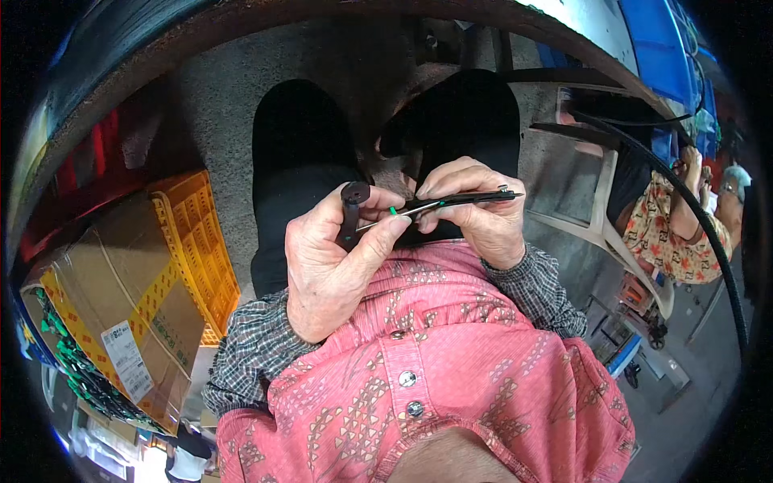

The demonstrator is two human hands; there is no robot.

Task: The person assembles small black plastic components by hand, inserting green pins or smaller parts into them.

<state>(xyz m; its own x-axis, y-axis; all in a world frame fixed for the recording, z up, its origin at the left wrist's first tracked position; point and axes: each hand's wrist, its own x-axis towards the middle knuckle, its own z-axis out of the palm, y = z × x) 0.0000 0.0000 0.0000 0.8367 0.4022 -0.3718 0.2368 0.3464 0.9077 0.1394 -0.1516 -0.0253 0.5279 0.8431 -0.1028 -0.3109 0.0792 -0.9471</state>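
Note:
Over my lap, both hands work on a long, slim dark assembly whose exact kind I cannot make out. My left hand is closed round its left part, where a short dark brown cylinder stands up beside the thumb. A thin metal rod runs between the hands, with a small bright green piece near the left fingertips. My right hand pinches the slim black part, which has a small metal fitting near its pointed right end. The fingers hide some of the joint between the parts.
A dark-edged table curves across the far side. At left stand a cardboard box with green and black pieces at its side and a yellow crate. To the right are a pale plastic chair, a black cable and another person.

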